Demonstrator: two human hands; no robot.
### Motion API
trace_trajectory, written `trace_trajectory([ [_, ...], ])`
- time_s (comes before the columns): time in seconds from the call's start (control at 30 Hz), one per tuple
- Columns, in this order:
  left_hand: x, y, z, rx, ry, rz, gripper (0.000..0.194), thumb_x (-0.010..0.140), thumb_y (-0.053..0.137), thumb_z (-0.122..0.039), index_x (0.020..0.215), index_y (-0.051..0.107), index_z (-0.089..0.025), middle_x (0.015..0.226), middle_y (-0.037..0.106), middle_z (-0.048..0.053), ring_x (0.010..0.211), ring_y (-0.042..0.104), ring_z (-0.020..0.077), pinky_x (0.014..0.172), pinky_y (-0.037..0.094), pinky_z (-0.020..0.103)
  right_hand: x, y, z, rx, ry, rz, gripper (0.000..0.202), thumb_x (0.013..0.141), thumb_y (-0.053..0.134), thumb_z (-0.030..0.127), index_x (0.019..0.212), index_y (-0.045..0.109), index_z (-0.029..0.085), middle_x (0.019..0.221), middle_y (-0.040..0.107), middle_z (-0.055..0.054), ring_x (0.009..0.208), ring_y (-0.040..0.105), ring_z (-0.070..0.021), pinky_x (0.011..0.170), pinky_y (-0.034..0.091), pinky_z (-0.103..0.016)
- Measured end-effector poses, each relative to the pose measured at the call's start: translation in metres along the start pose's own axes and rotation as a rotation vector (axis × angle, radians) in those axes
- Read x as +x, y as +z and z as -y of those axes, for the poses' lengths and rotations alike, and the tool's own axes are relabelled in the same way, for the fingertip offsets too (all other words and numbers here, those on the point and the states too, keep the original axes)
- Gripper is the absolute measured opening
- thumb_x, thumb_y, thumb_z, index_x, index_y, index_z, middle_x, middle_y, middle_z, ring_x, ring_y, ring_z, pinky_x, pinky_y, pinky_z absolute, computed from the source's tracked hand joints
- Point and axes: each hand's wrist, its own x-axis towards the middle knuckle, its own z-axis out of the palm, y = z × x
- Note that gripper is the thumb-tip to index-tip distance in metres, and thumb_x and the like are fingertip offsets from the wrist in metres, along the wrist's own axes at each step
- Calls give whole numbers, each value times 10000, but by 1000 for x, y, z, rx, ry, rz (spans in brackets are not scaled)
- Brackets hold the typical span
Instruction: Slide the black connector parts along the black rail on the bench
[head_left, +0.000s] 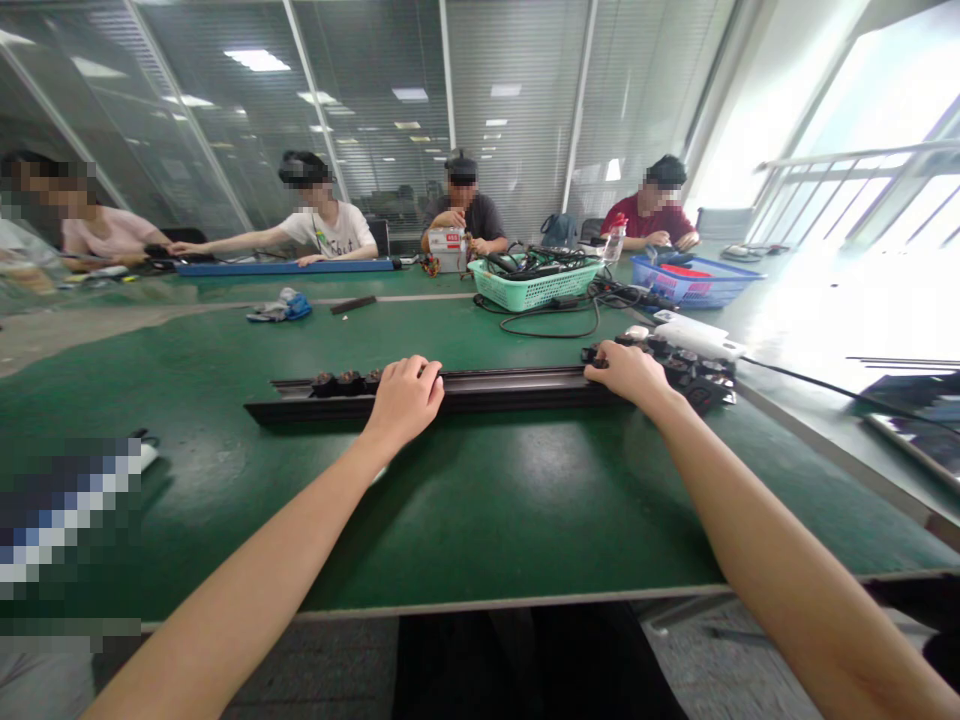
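Observation:
A long black rail [510, 392] with a channel along its top lies across the green table [480, 520]. Several small round black parts [349, 381] sit in the channel near its left end. My left hand [409, 395] is closed over the rail just right of these parts, its fingers curled; what is under them is hidden. Near the rail's right end, my right hand [626, 370] has its fingers bent around a small black part [592, 356]. More black parts [701, 375] are piled just beyond that hand, at the right.
Behind the rail stand a green basket [536, 290] of cables and a blue basket [694, 285]. A white power strip [697, 335] with a black cord lies at the right. A blue and grey bundle [281, 305] and a dark strip [353, 304] lie back left. Several people sit opposite.

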Motion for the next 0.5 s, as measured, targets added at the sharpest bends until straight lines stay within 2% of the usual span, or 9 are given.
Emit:
trace_trajectory([
  [0.5, 1, 1, 0, 7, 2, 4, 376, 1011, 383, -285, 1212, 676, -161, 1134, 655, 152, 1055, 596, 305, 979, 446, 470, -2, -1, 2, -2, 13, 9, 465, 916, 512, 519, 1218, 646, 192, 1133, 718, -178, 1024, 693, -339, 795, 510, -391],
])
